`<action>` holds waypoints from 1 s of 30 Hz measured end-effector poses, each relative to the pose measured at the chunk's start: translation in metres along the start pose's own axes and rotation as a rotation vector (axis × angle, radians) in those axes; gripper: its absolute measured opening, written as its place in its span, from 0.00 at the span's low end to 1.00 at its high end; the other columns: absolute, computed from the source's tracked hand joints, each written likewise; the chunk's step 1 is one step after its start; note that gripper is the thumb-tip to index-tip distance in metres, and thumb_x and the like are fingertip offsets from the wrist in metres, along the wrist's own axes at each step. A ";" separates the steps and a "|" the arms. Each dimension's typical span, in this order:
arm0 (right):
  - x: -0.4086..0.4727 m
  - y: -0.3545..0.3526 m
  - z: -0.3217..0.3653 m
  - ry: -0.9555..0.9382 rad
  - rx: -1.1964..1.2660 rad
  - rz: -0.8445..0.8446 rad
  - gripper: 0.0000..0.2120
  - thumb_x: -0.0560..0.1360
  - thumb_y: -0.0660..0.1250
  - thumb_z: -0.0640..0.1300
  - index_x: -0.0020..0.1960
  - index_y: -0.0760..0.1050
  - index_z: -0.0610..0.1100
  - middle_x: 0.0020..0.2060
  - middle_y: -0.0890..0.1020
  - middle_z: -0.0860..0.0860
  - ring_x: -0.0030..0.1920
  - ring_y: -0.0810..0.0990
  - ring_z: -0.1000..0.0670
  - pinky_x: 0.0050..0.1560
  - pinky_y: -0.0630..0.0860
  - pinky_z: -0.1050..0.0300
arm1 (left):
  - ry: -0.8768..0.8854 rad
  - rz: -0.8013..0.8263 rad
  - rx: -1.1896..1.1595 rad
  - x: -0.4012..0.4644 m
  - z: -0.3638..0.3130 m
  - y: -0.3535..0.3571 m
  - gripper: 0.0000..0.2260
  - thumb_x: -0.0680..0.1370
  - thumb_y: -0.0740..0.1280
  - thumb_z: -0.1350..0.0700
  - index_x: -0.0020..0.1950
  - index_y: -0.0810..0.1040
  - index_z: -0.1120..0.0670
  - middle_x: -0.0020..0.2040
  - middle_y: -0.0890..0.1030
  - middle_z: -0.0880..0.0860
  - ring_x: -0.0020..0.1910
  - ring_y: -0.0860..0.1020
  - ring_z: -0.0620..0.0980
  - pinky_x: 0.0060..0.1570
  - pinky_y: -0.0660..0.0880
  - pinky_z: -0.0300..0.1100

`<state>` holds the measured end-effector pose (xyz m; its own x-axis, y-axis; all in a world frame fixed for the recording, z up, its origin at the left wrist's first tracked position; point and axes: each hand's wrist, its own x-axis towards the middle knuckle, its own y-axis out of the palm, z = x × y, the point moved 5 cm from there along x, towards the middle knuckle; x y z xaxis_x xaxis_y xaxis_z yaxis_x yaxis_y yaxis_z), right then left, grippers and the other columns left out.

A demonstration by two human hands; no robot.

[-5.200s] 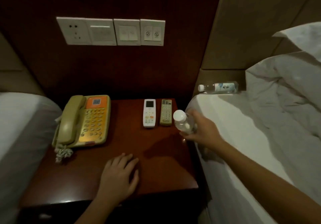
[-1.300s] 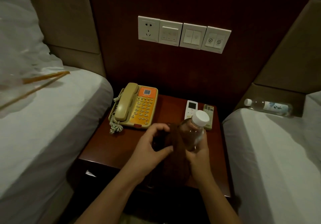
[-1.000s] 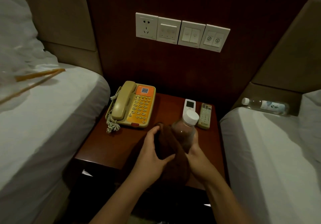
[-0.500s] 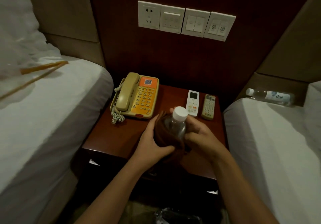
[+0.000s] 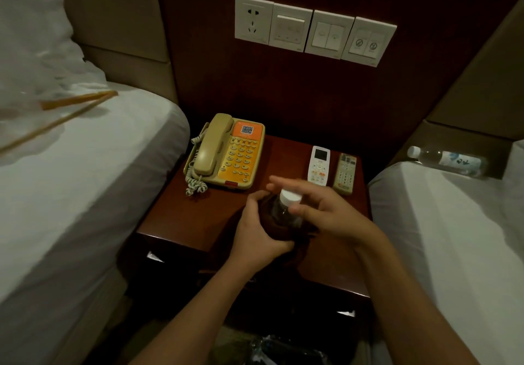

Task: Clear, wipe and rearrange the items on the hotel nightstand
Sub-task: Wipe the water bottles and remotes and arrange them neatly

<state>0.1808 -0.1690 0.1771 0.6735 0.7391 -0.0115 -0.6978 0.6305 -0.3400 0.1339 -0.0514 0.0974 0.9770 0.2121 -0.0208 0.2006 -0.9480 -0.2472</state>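
Above the dark wood nightstand [image 5: 181, 223] I hold a clear water bottle [image 5: 286, 208] with a white cap. A dark brown cloth [image 5: 272, 225] is wrapped round the bottle's body. My left hand [image 5: 255, 231] grips the cloth against the bottle from the left. My right hand [image 5: 326, 211] holds the bottle from the right, fingers curled round its neck just under the cap. On the nightstand sit a beige and orange telephone [image 5: 226, 152], a white remote [image 5: 319, 164] and a beige remote [image 5: 345, 173].
White beds flank the nightstand on the left [image 5: 71, 194] and right [image 5: 453, 237]. A second water bottle [image 5: 448, 160] lies on the right bed by the headboard. Wooden sticks [image 5: 71, 109] lie on the left bed. Wall switches [image 5: 314, 30] sit above. A dark bag [image 5: 283, 350] lies below.
The bottle came from beside the right bed to over the nightstand's middle. A brown cloth now wraps it, and both hands have worked round the bottle, which has sunk lower into the cloth.
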 end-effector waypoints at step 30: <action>-0.015 0.016 -0.001 0.015 0.067 -0.405 0.17 0.73 0.66 0.31 0.49 0.69 0.52 0.50 0.74 0.54 0.53 0.75 0.55 0.44 0.76 0.66 | -0.016 -0.019 -0.003 -0.009 0.002 0.006 0.38 0.60 0.80 0.57 0.61 0.62 0.38 0.61 0.72 0.47 0.60 0.73 0.49 0.59 0.75 0.48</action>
<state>0.1598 -0.1700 0.1711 0.9000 0.4250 0.0967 -0.3897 0.8840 -0.2582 0.1259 -0.0587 0.0946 0.9718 0.2337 -0.0320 0.2191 -0.9445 -0.2448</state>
